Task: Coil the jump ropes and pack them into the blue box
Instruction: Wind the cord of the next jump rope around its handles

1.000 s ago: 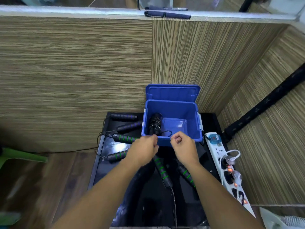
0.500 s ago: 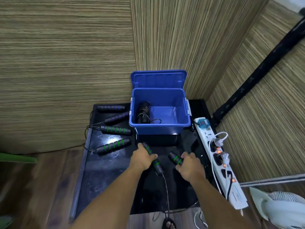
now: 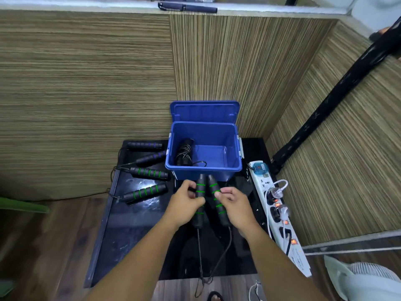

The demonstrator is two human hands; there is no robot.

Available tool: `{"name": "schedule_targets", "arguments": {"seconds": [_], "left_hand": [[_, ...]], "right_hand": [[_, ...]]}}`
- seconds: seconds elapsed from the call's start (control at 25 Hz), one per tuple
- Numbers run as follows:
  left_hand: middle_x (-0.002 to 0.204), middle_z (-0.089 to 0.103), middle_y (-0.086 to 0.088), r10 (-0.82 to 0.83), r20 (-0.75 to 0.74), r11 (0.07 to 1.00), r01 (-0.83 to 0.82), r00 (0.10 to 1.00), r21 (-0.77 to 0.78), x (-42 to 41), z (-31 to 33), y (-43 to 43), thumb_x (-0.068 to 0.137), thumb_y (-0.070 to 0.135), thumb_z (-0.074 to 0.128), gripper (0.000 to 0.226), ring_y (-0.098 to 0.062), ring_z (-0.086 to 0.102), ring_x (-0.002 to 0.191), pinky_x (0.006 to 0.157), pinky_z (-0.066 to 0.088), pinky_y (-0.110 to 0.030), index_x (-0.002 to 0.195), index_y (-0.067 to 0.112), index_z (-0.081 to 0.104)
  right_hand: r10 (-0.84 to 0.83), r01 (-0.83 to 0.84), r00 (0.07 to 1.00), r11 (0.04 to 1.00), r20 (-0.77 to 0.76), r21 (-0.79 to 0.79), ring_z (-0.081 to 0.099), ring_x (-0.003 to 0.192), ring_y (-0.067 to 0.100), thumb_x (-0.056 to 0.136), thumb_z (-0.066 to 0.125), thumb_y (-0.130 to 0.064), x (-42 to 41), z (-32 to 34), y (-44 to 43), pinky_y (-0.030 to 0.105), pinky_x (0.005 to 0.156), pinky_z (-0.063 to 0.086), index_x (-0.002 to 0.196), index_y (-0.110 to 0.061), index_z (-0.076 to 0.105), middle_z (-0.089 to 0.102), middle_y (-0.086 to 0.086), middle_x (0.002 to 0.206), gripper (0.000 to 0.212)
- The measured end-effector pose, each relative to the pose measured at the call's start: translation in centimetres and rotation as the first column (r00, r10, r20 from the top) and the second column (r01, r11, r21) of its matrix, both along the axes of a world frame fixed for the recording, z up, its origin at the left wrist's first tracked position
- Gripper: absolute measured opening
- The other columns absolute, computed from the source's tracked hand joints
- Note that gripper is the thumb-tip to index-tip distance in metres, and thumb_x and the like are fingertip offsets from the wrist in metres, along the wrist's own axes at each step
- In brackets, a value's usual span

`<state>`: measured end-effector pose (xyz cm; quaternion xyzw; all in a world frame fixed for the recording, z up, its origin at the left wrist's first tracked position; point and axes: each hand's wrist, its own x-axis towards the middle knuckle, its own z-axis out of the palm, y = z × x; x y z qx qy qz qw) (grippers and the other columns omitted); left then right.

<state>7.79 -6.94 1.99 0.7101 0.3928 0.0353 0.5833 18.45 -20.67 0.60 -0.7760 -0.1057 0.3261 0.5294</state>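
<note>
1. Head view: a black table (image 3: 130,235) carries the open box (image 3: 204,171) at its back and a power strip (image 3: 273,199) along its right edge.
2. One coiled rope (image 3: 184,152) already lies in the box's left side; the right side looks free.
3. Spare ropes (image 3: 149,173) lie uncoiled left of the box.
4. Left hand (image 3: 186,205) and right hand (image 3: 237,206) each grip one of two green-ringed handles (image 3: 200,189), side by side just before the box.
5. The cord (image 3: 199,253) trails off the near edge. I'd pass both handles to one hand, then wind even loops, clear of the strip.
</note>
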Motion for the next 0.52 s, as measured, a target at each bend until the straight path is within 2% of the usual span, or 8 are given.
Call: {"name": "schedule_targets", "arguments": {"seconds": [0.08, 0.16, 0.28, 0.32, 0.4, 0.52], "left_hand": [[0.081, 0.063, 0.000, 0.039, 0.123, 0.998, -0.033, 0.992, -0.051, 0.0, 2.5, 0.2, 0.068, 0.029, 0.071, 0.034, -0.015, 0.058, 0.073, 0.073, 0.052, -0.038, 0.100, 0.029, 0.058], [0.084, 0.061, -0.004, 0.044, 0.224, 0.995, -0.022, 0.974, -0.097, 0.2, 5.5, 0.6, 0.077, 0.018, 0.074, 0.032, -0.015, 0.059, 0.075, 0.072, 0.054, -0.039, 0.105, 0.022, 0.058], [0.078, 0.056, -0.002, 0.043, 0.318, 0.998, -0.024, 0.947, -0.065, 0.4, 10.4, 1.7, 0.087, 0.008, 0.075, 0.024, -0.012, 0.059, 0.070, 0.071, 0.059, -0.039, 0.100, 0.013, 0.056], [0.076, 0.056, -0.003, 0.039, 0.346, 0.999, -0.027, 0.938, -0.038, 0.3, 12.2, 2.2, 0.087, 0.008, 0.076, 0.023, -0.010, 0.060, 0.066, 0.068, 0.060, -0.038, 0.098, 0.012, 0.056], [0.073, 0.058, -0.003, 0.049, 0.396, 0.999, -0.045, 0.917, -0.019, -0.1, 15.3, 3.0, 0.088, 0.005, 0.075, 0.019, -0.005, 0.060, 0.055, 0.056, 0.057, -0.027, 0.094, 0.010, 0.057], [0.075, 0.061, -0.005, 0.081, 0.461, 0.997, -0.071, 0.884, -0.039, -1.1, 19.5, 4.0, 0.090, 0.002, 0.071, 0.018, -0.004, 0.060, 0.048, 0.052, 0.056, -0.022, 0.089, 0.010, 0.056]], "right_hand": [[-0.085, 0.089, 0.996, 0.987, -0.036, 0.131, 0.067, 0.083, 0.007, 0.090, 0.071, -0.025, -0.7, 2.6, 1.0, 0.014, 0.070, 0.047, 0.098, -0.013, 0.066, 0.075, -0.001, 0.088, 0.015], [-0.155, 0.160, 0.987, 0.958, -0.038, 0.237, 0.064, 0.072, 0.002, 0.092, 0.068, -0.022, -1.5, 5.6, 2.2, 0.013, 0.066, 0.048, 0.096, -0.011, 0.062, 0.072, -0.007, 0.078, 0.013], [-0.233, 0.240, 0.970, 0.905, -0.063, 0.351, 0.061, 0.074, 0.011, 0.097, 0.061, -0.025, -2.5, 9.9, 3.8, 0.027, 0.071, 0.049, 0.093, -0.015, 0.057, 0.068, 0.000, 0.081, 0.011], [-0.235, 0.251, 0.968, 0.884, -0.089, 0.394, 0.062, 0.075, 0.014, 0.098, 0.058, -0.024, -2.8, 11.4, 4.1, 0.030, 0.072, 0.049, 0.093, -0.016, 0.058, 0.069, 0.001, 0.083, 0.009], [-0.198, 0.231, 0.973, 0.853, -0.120, 0.469, 0.063, 0.078, 0.014, 0.099, 0.055, -0.018, -3.4, 14.3, 4.4, 0.027, 0.069, 0.050, 0.098, -0.017, 0.062, 0.071, -0.003, 0.085, 0.007], [-0.051, 0.110, 0.991, 0.820, -0.121, 0.562, 0.068, 0.086, 0.014, 0.097, 0.056, -0.007, -4.8, 18.3, 4.0, 0.028, 0.073, 0.055, 0.118, -0.024, 0.063, 0.074, -0.002, 0.098, 0.028]]}}
